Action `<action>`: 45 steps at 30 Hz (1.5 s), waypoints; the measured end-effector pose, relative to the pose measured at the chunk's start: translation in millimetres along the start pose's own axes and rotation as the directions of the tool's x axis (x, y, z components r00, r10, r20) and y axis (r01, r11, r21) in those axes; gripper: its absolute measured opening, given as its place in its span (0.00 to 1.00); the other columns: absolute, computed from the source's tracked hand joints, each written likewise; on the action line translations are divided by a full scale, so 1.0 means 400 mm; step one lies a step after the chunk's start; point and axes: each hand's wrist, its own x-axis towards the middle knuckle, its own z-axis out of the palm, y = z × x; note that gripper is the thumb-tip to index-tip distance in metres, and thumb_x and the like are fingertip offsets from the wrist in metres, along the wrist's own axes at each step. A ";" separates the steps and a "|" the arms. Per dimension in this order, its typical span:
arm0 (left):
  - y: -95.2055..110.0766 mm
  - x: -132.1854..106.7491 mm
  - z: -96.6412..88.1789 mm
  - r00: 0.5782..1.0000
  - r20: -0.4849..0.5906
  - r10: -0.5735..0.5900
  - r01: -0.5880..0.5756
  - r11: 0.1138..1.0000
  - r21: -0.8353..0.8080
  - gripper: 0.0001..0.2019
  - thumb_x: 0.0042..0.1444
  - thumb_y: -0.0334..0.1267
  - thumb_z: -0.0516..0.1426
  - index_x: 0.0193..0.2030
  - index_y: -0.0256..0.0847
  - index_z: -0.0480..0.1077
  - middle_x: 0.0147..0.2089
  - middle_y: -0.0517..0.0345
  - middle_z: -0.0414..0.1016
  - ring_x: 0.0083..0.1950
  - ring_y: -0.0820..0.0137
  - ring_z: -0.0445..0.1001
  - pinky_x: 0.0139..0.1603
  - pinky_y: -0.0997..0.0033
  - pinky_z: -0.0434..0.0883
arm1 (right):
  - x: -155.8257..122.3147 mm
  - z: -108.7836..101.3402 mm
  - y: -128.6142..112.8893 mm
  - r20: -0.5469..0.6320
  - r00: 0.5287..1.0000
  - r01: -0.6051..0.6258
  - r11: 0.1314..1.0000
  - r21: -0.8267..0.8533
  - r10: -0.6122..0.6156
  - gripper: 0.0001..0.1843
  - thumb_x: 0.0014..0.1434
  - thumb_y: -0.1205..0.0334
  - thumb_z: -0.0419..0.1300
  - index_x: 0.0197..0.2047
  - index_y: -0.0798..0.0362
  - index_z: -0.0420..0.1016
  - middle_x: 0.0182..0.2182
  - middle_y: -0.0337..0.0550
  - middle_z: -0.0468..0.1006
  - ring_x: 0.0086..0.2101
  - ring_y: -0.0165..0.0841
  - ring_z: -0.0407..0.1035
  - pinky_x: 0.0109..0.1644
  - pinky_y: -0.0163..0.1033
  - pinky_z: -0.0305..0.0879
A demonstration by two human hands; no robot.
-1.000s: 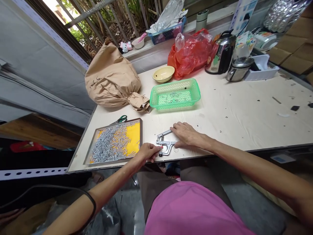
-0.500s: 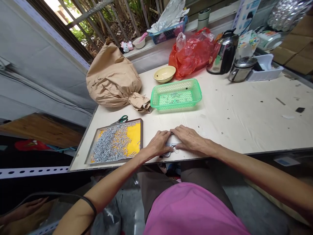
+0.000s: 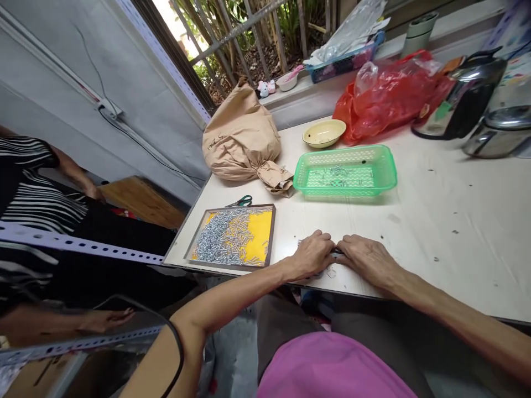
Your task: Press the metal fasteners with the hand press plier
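Note:
My left hand [image 3: 311, 255] and my right hand [image 3: 367, 258] meet knuckle to knuckle at the front edge of the pale table [image 3: 440, 221]. Both are curled down over a small metal hand press, which they cover almost fully; only a dark sliver of the hand press [image 3: 337, 253] shows between them. Just left of my left hand lies a brown-framed tray [image 3: 271, 235] with a yellow floor and a heap of small metal pieces [image 3: 224, 237].
Behind the hands stands a green basket [image 3: 385, 171] with several metal pieces. Scissors [image 3: 241, 201], a brown paper bag [image 3: 243, 135], a yellow bowl [image 3: 323, 132], a red plastic bag [image 3: 390, 94] and a kettle [image 3: 464, 99] lie further back. A person in a striped top [image 3: 29, 188] sits at left.
My left hand came up from the press's near end onto the tool beside my right hand, hiding it. The view swung left, bringing the seated person into sight.

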 end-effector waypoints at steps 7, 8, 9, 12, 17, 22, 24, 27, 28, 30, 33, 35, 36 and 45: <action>0.000 -0.013 0.006 0.996 -0.082 -0.032 0.031 0.999 -0.013 0.13 0.60 0.42 0.53 0.45 0.36 0.69 0.45 0.49 0.71 0.48 0.62 0.67 0.47 0.63 0.70 | -0.001 -0.027 0.013 -0.024 0.999 -0.023 1.000 -0.020 0.023 0.17 0.61 0.50 0.56 0.44 0.55 0.73 0.37 0.48 0.73 0.40 0.38 0.66 0.40 0.38 0.59; 0.007 -0.023 0.018 0.991 -0.129 -0.035 0.033 0.999 -0.016 0.13 0.61 0.41 0.53 0.48 0.35 0.68 0.48 0.47 0.70 0.51 0.61 0.67 0.50 0.61 0.69 | 0.001 -0.034 0.022 -0.016 1.000 -0.006 1.000 -0.004 0.006 0.19 0.60 0.49 0.56 0.47 0.55 0.72 0.38 0.49 0.73 0.40 0.39 0.66 0.40 0.38 0.59; 0.016 -0.034 0.033 0.983 -0.181 -0.031 0.028 0.999 -0.019 0.13 0.61 0.39 0.52 0.50 0.35 0.66 0.53 0.46 0.68 0.55 0.60 0.65 0.54 0.59 0.68 | 0.003 -0.040 0.031 -0.002 1.000 0.012 1.000 0.020 -0.012 0.20 0.60 0.48 0.56 0.48 0.54 0.72 0.39 0.49 0.73 0.41 0.39 0.66 0.40 0.38 0.59; 0.057 -0.069 0.088 0.951 -0.310 0.018 -0.027 0.999 -0.026 0.14 0.64 0.31 0.46 0.54 0.37 0.64 0.61 0.45 0.63 0.63 0.60 0.60 0.61 0.56 0.64 | 0.018 -0.049 0.061 0.037 0.999 -0.010 0.998 0.062 0.008 0.14 0.63 0.54 0.54 0.43 0.54 0.74 0.38 0.48 0.73 0.41 0.37 0.65 0.40 0.37 0.58; 0.115 -0.083 0.142 0.924 -0.382 0.006 -0.049 0.993 -0.104 0.15 0.64 0.28 0.44 0.54 0.36 0.63 0.54 0.45 0.70 0.57 0.63 0.68 0.62 0.54 0.64 | 0.068 -0.055 0.098 -0.041 0.984 -0.174 0.983 -0.061 0.172 0.10 0.63 0.61 0.54 0.37 0.54 0.75 0.38 0.48 0.75 0.42 0.38 0.64 0.43 0.41 0.53; 0.126 -0.061 0.139 0.899 -0.436 -0.032 -0.028 0.991 -0.132 0.16 0.63 0.29 0.44 0.55 0.35 0.63 0.53 0.43 0.70 0.56 0.61 0.69 0.59 0.52 0.66 | 0.121 -0.071 0.032 -0.017 0.999 -0.042 0.996 -0.084 0.041 0.10 0.62 0.62 0.55 0.42 0.52 0.76 0.41 0.50 0.74 0.43 0.39 0.61 0.40 0.41 0.50; 0.136 -0.073 0.135 0.885 -0.466 -0.017 -0.062 0.986 -0.153 0.14 0.63 0.29 0.44 0.52 0.35 0.65 0.48 0.44 0.72 0.51 0.62 0.71 0.52 0.56 0.70 | 0.140 -0.069 -0.029 0.033 0.982 0.185 0.983 -0.023 -0.184 0.09 0.61 0.60 0.56 0.42 0.48 0.77 0.42 0.48 0.73 0.43 0.39 0.59 0.39 0.40 0.50; 0.155 -0.132 0.125 0.846 -0.504 0.173 -0.268 0.955 -0.123 0.10 0.62 0.30 0.48 0.46 0.36 0.68 0.37 0.52 0.73 0.40 0.68 0.73 0.40 0.68 0.72 | 0.165 -0.051 -0.110 0.110 0.907 0.407 0.913 0.009 -0.405 0.08 0.60 0.61 0.57 0.34 0.49 0.78 0.39 0.48 0.72 0.43 0.40 0.58 0.37 0.40 0.50; 0.155 -0.160 0.118 0.813 -0.530 0.241 -0.337 0.937 -0.092 0.08 0.61 0.31 0.50 0.45 0.36 0.69 0.35 0.54 0.73 0.37 0.70 0.72 0.37 0.71 0.71 | 0.171 -0.041 -0.128 0.125 0.888 0.446 0.895 0.001 -0.443 0.08 0.60 0.63 0.57 0.32 0.51 0.78 0.38 0.49 0.72 0.43 0.40 0.58 0.37 0.40 0.50; 0.133 -0.217 0.095 0.737 -0.624 0.260 -0.355 0.934 -0.030 0.07 0.59 0.32 0.54 0.45 0.37 0.69 0.33 0.57 0.72 0.34 0.72 0.70 0.34 0.73 0.68 | 0.178 -0.019 -0.146 0.113 0.859 0.504 0.864 -0.011 -0.499 0.08 0.59 0.66 0.56 0.31 0.54 0.76 0.37 0.50 0.72 0.42 0.39 0.58 0.38 0.41 0.51; 0.034 -0.276 0.044 0.608 -0.785 -0.116 0.065 0.993 -0.096 0.07 0.60 0.29 0.53 0.43 0.39 0.69 0.33 0.56 0.72 0.36 0.70 0.68 0.37 0.70 0.67 | 0.173 0.019 -0.150 0.027 0.837 0.547 0.837 -0.004 -0.546 0.06 0.58 0.70 0.55 0.33 0.57 0.74 0.37 0.50 0.71 0.42 0.39 0.59 0.40 0.42 0.52; -0.057 -0.291 0.013 0.549 -0.733 -0.402 0.389 0.899 -0.201 0.08 0.62 0.32 0.51 0.43 0.38 0.71 0.36 0.53 0.71 0.38 0.68 0.68 0.40 0.67 0.67 | 0.166 0.039 -0.149 -0.012 0.843 0.538 0.843 0.024 -0.538 0.07 0.59 0.70 0.53 0.35 0.57 0.72 0.35 0.49 0.72 0.40 0.38 0.60 0.41 0.42 0.53; -0.100 -0.292 0.003 0.572 -0.672 -0.470 0.467 0.860 -0.204 0.09 0.62 0.33 0.51 0.43 0.38 0.72 0.36 0.52 0.71 0.39 0.67 0.67 0.41 0.66 0.67 | 0.165 0.043 -0.149 -0.034 0.852 0.524 0.850 0.056 -0.522 0.08 0.61 0.70 0.51 0.36 0.57 0.72 0.34 0.48 0.72 0.39 0.36 0.61 0.41 0.41 0.54; -0.230 -0.287 0.033 0.766 -0.267 -0.585 0.582 0.807 -0.100 0.13 0.61 0.35 0.49 0.38 0.38 0.76 0.36 0.51 0.71 0.42 0.65 0.68 0.44 0.67 0.66 | 0.243 -0.179 -0.060 -0.493 0.860 -0.088 0.990 0.108 0.131 0.15 0.63 0.71 0.47 0.48 0.55 0.70 0.44 0.52 0.71 0.44 0.39 0.63 0.46 0.41 0.57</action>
